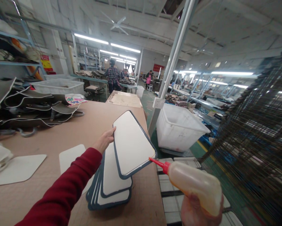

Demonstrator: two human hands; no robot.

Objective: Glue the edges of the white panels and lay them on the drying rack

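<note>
Left hand (105,140): fingers grip left edge of white panel (131,144), raised over stack (112,186) at right edge of table (93,121), long axis pointing away. Right hand (197,212): closed around squeeze bottle (194,185), red nozzle (159,164) touching panel's near right corner

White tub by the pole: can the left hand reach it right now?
Probably not. The left hand is busy holding a white panel over the table, and the white tub sits off past the table's edge, beside a pole.
</note>
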